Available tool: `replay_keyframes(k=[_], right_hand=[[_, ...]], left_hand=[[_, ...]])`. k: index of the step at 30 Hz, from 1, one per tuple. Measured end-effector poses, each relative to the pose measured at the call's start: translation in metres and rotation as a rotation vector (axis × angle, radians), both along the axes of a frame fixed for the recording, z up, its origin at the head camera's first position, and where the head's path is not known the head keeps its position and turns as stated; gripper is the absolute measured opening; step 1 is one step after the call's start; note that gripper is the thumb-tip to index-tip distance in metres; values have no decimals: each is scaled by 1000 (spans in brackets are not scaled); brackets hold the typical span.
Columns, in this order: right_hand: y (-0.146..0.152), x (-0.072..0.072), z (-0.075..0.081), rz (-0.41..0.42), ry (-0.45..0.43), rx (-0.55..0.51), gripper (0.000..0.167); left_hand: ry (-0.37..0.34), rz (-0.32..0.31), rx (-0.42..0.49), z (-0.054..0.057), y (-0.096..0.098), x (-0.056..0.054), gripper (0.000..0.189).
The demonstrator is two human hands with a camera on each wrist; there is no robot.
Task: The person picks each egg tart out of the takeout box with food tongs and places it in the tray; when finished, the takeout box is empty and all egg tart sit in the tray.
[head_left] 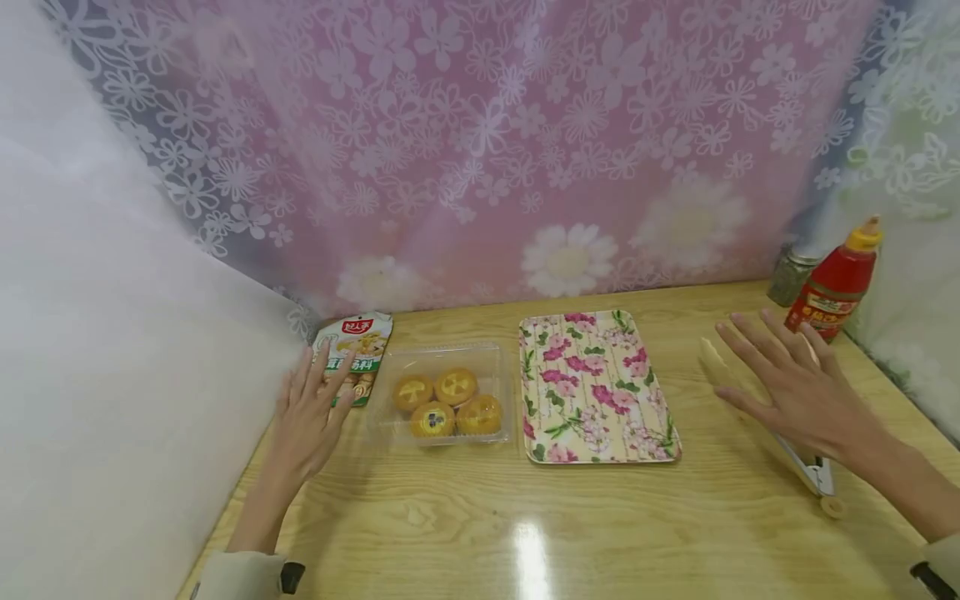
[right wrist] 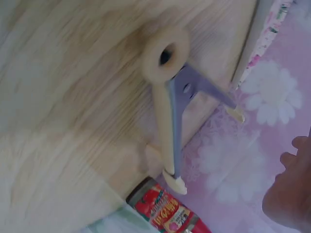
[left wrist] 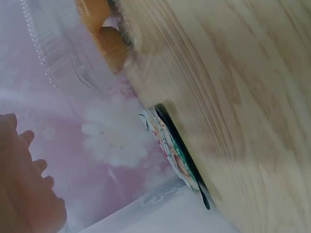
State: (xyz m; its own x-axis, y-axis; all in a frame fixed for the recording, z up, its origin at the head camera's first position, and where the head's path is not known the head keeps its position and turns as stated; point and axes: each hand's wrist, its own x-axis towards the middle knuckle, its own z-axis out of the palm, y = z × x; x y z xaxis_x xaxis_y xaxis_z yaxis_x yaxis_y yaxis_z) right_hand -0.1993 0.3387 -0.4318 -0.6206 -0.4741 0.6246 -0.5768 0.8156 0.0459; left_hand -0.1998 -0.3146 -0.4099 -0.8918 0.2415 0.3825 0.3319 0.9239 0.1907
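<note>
Fingers spread, my left hand (head_left: 306, 421) hovers in front of a green and white printed food packet (head_left: 360, 342); in the left wrist view the packet (left wrist: 172, 153) lies on the table, apart from the hand (left wrist: 26, 189). My right hand (head_left: 810, 404) is also spread, above a pair of tongs (head_left: 804, 467) that it partly hides in the head view. The right wrist view has the tongs (right wrist: 170, 126) on the wood, arms parted, with cream tips and a round cream end. Both hands hold nothing.
A clear plastic box (head_left: 491, 367) holds several round golden pastries (head_left: 455, 386). Right of it lies a flower-patterned rectangular tray (head_left: 592, 383). A red sauce bottle (head_left: 834, 287) with a yellow cap and a small jar (head_left: 791, 277) stand at the back right. A flowered curtain (head_left: 465, 150) closes the back.
</note>
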Motion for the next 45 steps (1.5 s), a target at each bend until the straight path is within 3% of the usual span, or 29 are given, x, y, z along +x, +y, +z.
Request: replay_keyframes(k=[2,5,11,18,21,25,33,37,45], right_hand=[[-3,3,0,6,-161,-87,74],[-13,9,3,23,-385,-235,78],[-42,16,15,112,-585,-399,72],[-74,22,30,224,-864,-599,60],[-90,22,29,309,-923,-638,57],[-113,18,27,373,-966,-673,53],[-166,16,13,487,-1023,-768,50],[-192,19,5,568,-1078,-814,49],[-243,23,7,698,-1228,-878,49]], left_hand=[[-54,-21,107,0,1,1,57],[-159,-46,286,2,1,6,56],[-401,-29,585,3,-2,28,59],[-511,101,754,-4,-3,45,57],[-536,163,817,-10,-3,50,49],[-570,199,901,-21,-1,54,43],[-614,217,1003,-32,8,60,38],[-630,197,1043,-37,11,61,37],[-631,202,1088,-44,17,59,39]])
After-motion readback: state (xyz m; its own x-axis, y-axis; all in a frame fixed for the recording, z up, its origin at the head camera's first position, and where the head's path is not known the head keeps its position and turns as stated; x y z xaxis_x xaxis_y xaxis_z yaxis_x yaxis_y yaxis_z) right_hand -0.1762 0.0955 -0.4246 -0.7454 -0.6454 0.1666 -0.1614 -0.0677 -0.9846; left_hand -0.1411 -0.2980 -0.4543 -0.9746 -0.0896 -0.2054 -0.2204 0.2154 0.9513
